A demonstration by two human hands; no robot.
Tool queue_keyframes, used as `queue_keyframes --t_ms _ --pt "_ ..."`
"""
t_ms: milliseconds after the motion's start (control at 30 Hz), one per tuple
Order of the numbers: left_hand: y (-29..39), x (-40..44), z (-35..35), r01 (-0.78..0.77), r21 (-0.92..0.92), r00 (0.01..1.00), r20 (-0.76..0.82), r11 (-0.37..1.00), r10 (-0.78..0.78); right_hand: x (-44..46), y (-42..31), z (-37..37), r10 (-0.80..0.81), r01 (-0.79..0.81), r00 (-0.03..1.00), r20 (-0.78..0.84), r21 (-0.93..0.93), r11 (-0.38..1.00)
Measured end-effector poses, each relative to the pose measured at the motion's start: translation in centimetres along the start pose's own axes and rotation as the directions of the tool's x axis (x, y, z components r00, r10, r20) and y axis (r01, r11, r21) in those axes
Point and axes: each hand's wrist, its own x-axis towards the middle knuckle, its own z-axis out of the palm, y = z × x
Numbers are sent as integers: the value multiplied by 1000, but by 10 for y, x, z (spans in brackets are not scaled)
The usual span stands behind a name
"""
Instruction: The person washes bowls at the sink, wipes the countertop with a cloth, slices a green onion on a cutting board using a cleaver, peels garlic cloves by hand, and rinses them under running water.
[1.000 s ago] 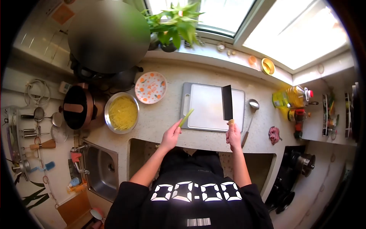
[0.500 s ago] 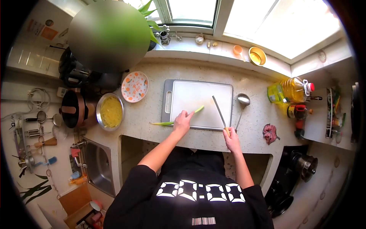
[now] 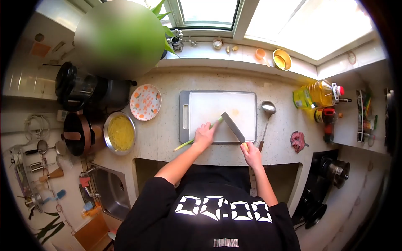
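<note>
While left hand (image 3: pixel 204 136) clasped slim green stalk (image 3: pixel 184 145), apparently steadying it, right hand (image 3: pixel 252 154) gripped rectangular grey metal cleaver (image 3: pixel 233 127).

Green stalk: a slim stalk (image 3: pixel 184 145), paling toward its lower left end, is lying diagonally at the center of the frame, its middle being hidden and its lower end projecting past the board's near edge.
Knife: a broad, dark gray blade (image 3: pixel 234 128) is slanting from upper left to lower right, its far end adjoining the stalk's upper tip.
Cutting board: a white, gray-bordered rectangle (image 3: pixel 205 104) is lying flat beneath both, its handle slot facing frame left.
</note>
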Motion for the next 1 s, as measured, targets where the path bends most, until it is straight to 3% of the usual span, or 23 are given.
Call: queue_keyframes --t_ms 300,500,700,1000 --pt "-16 6 9 -26 -12 1000 3 1000 26 -6 0 -1 -60 60 998 6 -104 993" --pt "-16 12 7 -62 1 990 -124 998 62 -2 3 -13 -64 71 996 61 -129 989" --pt "-29 17 21 -144 -119 980 -156 982 125 0 3 -12 -78 84 996 45 -147 985" --pt "-24 20 24 -114 -180 976 -205 977 76 4 -4 -16 -79 90 995 59 -218 972"
